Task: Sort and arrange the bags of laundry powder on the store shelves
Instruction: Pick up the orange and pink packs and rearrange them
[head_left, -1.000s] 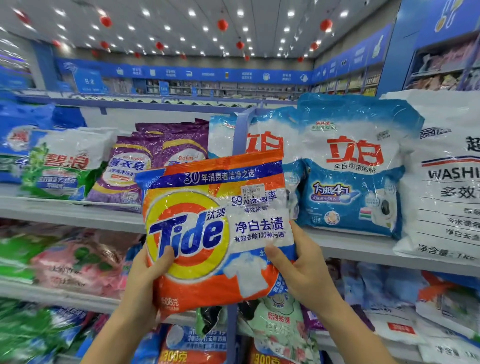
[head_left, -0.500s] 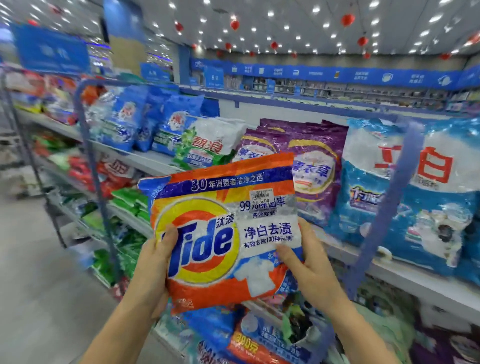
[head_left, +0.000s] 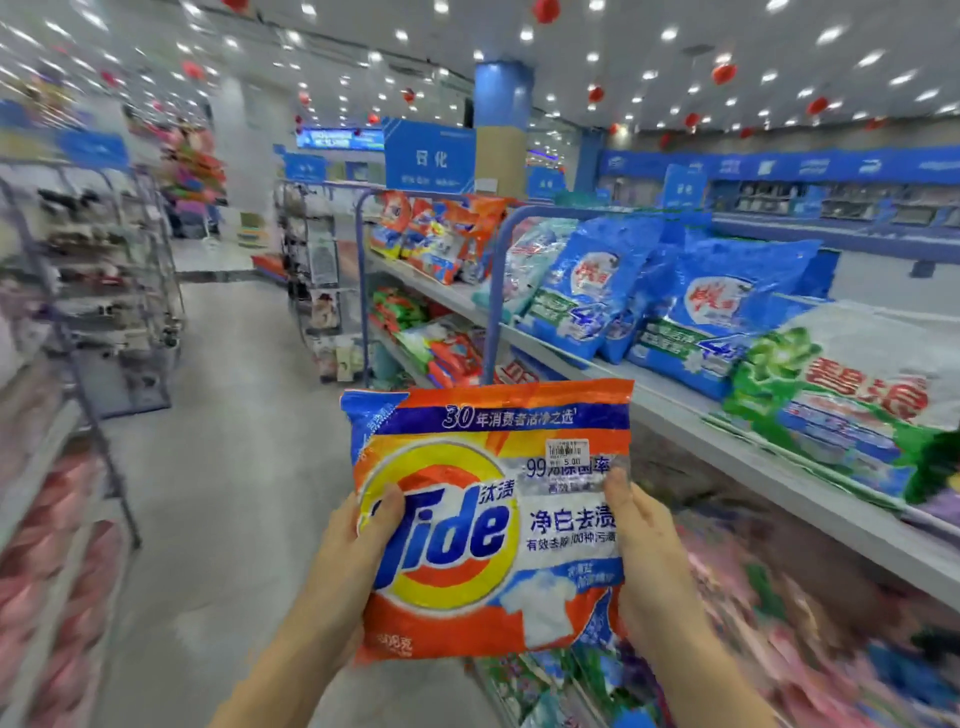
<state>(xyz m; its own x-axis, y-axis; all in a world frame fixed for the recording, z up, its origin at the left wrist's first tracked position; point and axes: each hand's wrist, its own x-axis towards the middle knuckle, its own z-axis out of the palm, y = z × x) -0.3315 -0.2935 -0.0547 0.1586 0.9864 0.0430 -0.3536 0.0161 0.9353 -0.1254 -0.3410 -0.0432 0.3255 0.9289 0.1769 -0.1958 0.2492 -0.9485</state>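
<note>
Two hands hold one Tide bag (head_left: 488, 519) upright, in the air beside the top shelf (head_left: 691, 415) front edge | left hand (head_left: 348, 561) grips its left edge | right hand (head_left: 649, 561) grips its right edge | blue bags (head_left: 711, 317) stand on that shelf

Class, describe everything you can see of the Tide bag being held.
The Tide bag is a glossy, crinkled plastic pouch: orange, with a blue top band, a yellow bullseye behind the blue logo, a white shirt picture low down and a small price sticker upper right. It looks sealed. It is held upright in mid-air, front to the camera. The left hand grips its left edge, the right hand its right edge, thumbs on the front.
</note>
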